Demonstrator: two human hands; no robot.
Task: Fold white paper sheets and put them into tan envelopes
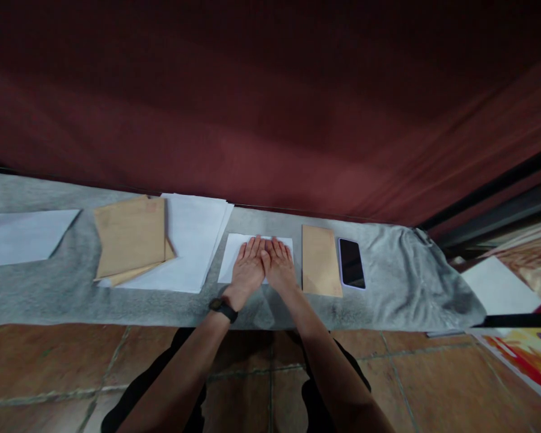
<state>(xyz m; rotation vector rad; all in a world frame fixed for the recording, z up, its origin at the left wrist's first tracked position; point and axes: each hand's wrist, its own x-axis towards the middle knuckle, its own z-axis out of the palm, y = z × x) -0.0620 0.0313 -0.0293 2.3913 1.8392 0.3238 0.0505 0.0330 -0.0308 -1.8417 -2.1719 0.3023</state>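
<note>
My left hand [249,263] and my right hand [278,263] lie flat, side by side and touching, on a white sheet of paper [228,261]. Both have their fingers stretched out toward the far edge of the sheet, and neither holds anything. The hands cover much of the paper, which looks smaller than the sheets in the stack. To the right of my right hand lies a brown envelope [320,261]. Left of my left hand is a stack of white paper [196,237], partly under several brown envelopes [133,234].
A phone [352,263] with a dark screen lies beyond the right envelope. Another white sheet [22,237] is at the far left. Grey cloth [397,270] covers the narrow surface, and a dark red curtain [270,144] hangs behind it. A tiled floor [433,379] lies below.
</note>
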